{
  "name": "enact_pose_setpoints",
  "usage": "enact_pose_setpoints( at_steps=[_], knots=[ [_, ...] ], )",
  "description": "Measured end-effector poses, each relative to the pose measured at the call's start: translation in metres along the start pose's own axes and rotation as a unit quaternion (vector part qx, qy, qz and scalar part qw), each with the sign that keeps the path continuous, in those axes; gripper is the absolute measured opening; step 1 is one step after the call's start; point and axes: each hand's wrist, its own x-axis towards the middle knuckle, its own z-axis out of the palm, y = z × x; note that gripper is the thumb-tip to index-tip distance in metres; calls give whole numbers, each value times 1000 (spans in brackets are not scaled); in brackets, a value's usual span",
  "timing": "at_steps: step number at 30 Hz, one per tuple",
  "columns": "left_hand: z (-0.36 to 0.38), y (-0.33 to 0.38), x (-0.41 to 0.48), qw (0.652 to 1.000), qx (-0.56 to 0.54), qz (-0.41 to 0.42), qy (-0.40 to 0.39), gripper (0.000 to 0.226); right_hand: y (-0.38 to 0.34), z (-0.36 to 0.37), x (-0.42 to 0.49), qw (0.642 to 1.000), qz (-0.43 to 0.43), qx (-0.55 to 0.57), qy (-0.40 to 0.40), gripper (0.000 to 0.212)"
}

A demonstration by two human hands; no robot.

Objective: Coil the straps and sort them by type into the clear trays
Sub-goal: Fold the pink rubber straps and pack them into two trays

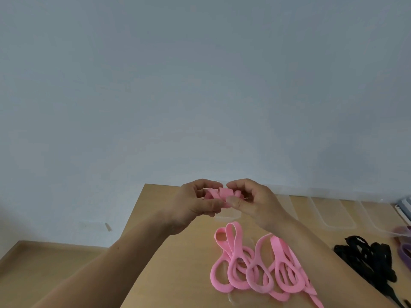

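We hold a pink strap [222,195] between both hands above the far edge of the wooden table [178,263]. Our left hand [191,203] pinches one side of the partly rolled strap, thumb against fingers, and our right hand [249,201] clamps the other side, so the coil sits tight between them. Below, a heap of loose pink straps [255,267] lies on the table, with black straps [367,261] to its right and purple straps [405,252] at the frame's edge. Along the wall stand clear trays [333,214]; the nearest ones look bare inside, and the rightmost seems to hold something purplish, too blurred to tell.
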Motion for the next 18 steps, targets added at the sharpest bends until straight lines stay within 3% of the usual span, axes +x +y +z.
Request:
enact_pose_setpoints(
  at_steps=[7,11,15,18],
  knots=[
    [5,-9,4,999,25,36,22,40,5,-5,0,998,30,52,29,32],
    [8,-5,4,999,47,3,-5,48,5,-3,0,997,9,66,38,46],
    [5,1,2,996,79,-21,-42,47,8,-2,-1,996,13,87,3,33],
    [3,3,0,998,45,-15,-30,41,11,-10,0,969,38,238,-51,19]
  ],
)
